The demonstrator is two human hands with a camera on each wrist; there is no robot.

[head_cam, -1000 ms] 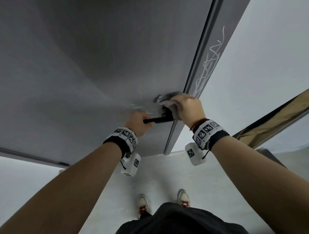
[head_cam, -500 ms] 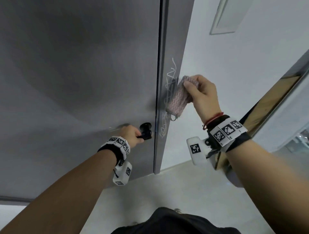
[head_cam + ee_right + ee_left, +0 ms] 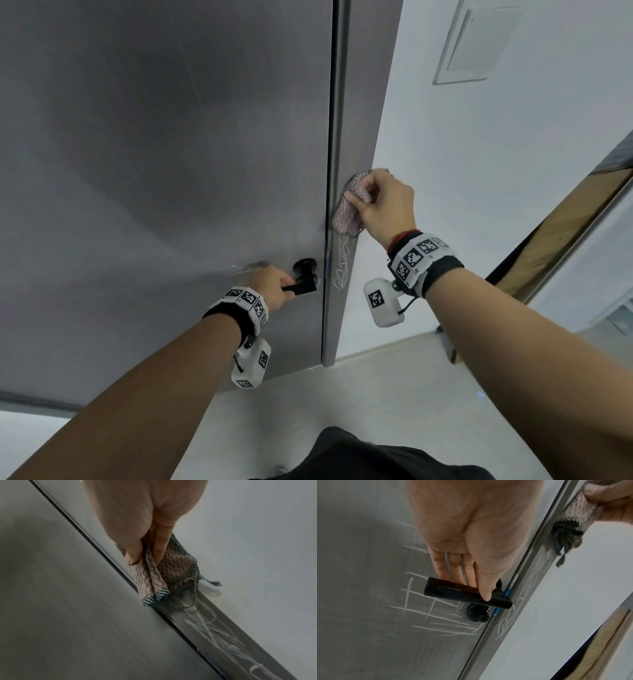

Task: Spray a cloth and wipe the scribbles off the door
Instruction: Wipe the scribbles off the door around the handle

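Observation:
A grey door (image 3: 171, 154) fills the left of the head view, with a grey frame strip (image 3: 356, 102) along its right edge. My right hand (image 3: 380, 205) grips a folded pink cloth (image 3: 347, 214) with a checked border and presses it against the strip. White chalk scribbles (image 3: 342, 270) run down the strip below the cloth (image 3: 154, 574) and show smeared (image 3: 214, 632) in the right wrist view. My left hand (image 3: 274, 284) holds the black lever handle (image 3: 303, 279). More chalk lines (image 3: 423, 604) cross the door face around the handle (image 3: 467, 595).
A white wall with a flat white panel (image 3: 476, 44) stands right of the frame. A wood-and-metal edge (image 3: 561, 233) slants along the far right. Pale floor (image 3: 376, 394) lies below, with my dark clothing (image 3: 376, 459) at the bottom edge.
My right hand has carried the cloth from beside the handle up onto the frame strip and now presses it there. The head view has tilted upward. My left hand has stayed on the handle.

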